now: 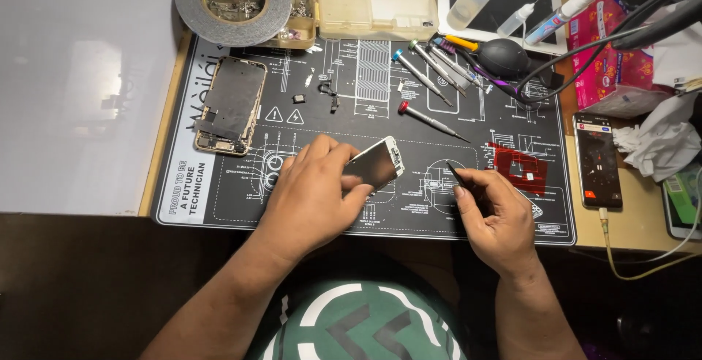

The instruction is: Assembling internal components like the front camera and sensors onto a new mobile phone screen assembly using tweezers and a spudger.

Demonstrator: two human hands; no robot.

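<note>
Glass panel: phone screen [374, 163] was tilted above the black mat [219, 192], pinched by the left hand [311, 192].
Right hand: right hand [497, 210] pinched dark tweezers [458, 177].
Risk: panel could slip; the tip might scratch it.

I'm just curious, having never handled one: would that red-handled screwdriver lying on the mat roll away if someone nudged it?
Probably. The red-handled screwdriver looks round and slim, so a sideways nudge would likely roll it across the flat mat. It seems stiff and light, easy to pinch by the shaft. Its fine tip may bend if dropped. It lies apart from both the left hand and the right hand.
</note>
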